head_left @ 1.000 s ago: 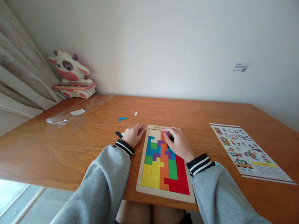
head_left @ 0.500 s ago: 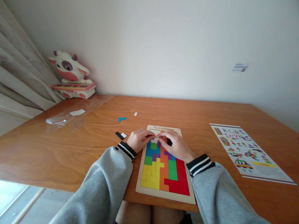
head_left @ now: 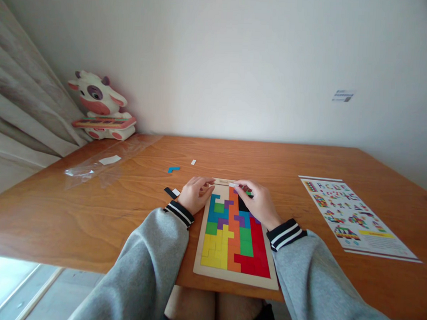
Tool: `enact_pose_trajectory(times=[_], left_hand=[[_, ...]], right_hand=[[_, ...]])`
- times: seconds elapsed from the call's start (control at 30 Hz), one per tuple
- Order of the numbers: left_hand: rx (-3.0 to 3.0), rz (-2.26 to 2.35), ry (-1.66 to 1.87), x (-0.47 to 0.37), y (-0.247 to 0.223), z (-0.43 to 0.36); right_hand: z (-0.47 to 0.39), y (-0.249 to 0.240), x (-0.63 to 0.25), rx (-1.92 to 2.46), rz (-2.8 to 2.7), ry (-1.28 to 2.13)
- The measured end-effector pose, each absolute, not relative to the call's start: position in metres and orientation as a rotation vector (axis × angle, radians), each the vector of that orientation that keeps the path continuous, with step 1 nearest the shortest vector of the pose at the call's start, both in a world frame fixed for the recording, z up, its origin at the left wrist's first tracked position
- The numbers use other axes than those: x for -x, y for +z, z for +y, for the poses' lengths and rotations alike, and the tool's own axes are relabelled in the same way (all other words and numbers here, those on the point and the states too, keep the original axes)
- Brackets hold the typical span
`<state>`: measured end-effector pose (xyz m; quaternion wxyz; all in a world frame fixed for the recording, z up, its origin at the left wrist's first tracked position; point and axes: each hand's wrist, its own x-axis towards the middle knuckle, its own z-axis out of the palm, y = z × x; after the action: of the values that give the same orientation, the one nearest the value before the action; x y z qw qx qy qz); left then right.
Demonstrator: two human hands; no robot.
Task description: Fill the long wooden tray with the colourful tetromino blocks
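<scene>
A wooden puzzle board [head_left: 198, 254] lies in front of me, filled mostly with yellow, orange, red, green, blue and purple pieces. Its upper left part shows bare pale wood. My right hand [head_left: 259, 200] is over the upper right of the board, pinching a small white puzzle piece [head_left: 233, 184] between thumb and fingers. Part of a black piece [head_left: 242, 205] shows beneath that hand. At the board's upper left edge is my left hand [head_left: 194, 195], its thumb and fingers apart with nothing visible between them.
Left of the board lie a black piece [head_left: 170, 193], a white piece [head_left: 176, 192], a blue piece [head_left: 174, 169] and another white piece [head_left: 193, 162]. A clear plastic bag [head_left: 87, 173] and a cow toy keyboard [head_left: 104, 122] are farther left. A printed sheet [head_left: 354, 215] lies right.
My hands have moved apart from their meeting point above the board. The left shifted slightly left; the right moved slightly right and farther away, with the white puzzle piece.
</scene>
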<state>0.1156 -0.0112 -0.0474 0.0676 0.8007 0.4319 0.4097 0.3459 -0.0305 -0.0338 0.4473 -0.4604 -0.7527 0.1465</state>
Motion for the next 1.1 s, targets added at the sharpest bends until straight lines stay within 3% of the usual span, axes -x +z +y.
enact_pose_trajectory(times=[0.4,0.8,0.93,1.1], left_hand=[[-2.529,1.239,0.956,-0.116,-0.050,-0.013],[-2.607,1.141,0.976,-0.114,-0.048,-0.011],[-2.631,1.339,1.086,-0.085,-0.038,-0.004],[-2.659,1.474,0.889,-0.018,-0.030,-0.003]], right_hand=[[-0.024,-0.043,-0.337,1.033,-2.201,0.265],[-0.027,-0.048,-0.340,1.071,-2.240,0.188],[-0.028,-0.046,-0.344,1.060,-2.149,0.225],[-0.028,-0.040,-0.352,1.108,-2.008,0.241]])
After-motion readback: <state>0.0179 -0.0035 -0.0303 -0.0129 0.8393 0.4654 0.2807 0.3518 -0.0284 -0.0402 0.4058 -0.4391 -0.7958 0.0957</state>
